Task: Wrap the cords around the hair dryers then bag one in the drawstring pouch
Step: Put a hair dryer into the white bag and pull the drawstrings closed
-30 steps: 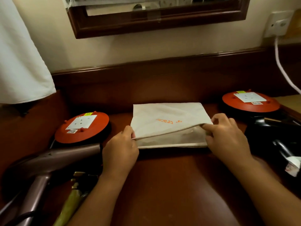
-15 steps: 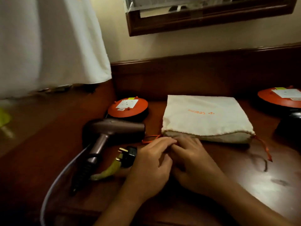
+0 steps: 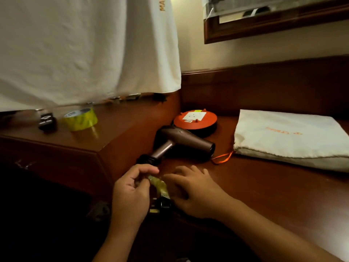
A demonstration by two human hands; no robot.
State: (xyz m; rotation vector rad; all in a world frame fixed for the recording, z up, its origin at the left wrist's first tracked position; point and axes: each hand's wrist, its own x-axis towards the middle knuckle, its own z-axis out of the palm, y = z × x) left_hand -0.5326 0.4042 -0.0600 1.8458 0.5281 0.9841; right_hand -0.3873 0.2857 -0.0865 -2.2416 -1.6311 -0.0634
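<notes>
Hair dryer (image 3: 181, 142), bronze-brown, lying on its side on a dark wooden desk (image 3: 273, 201), barrel to the right, handle slanting down towards the hands; no brand mark legible. Cord (image 3: 159, 185): leaves the black end of the handle, one stretch wrapped in yellow tape, ending in a black plug (image 3: 162, 204) at the desk's near edge. Left hand (image 3: 130, 193), just below the dryer handle: fingers curled, thumb and forefinger pinching the yellow-taped stretch of cord. Right hand (image 3: 192, 191), beside it: palm down, fingers straight and spread on the desk against the cord, gripping nothing. Drawstring pouch (image 3: 290, 137), cream cloth, lying flat to the right of the dryer and apart from it; orange printing upside down and too blurred to read; its orange drawstring (image 3: 222, 157) trails to just short of the dryer's barrel. Orange round reel (image 3: 195, 120), directly behind the dryer and partly hidden by it, carrying a white label and a yellow sticker, writing too small to read. Roll of yellow tape (image 3: 80, 119), far left of the dryer on a raised ledge, core printing illegible; small black object (image 3: 47, 121) with white marks beside it. White cloth (image 3: 85, 48) hanging above, gold letters "MAR" cut off at the top. Wooden mirror frame (image 3: 264, 27), upper right.
</notes>
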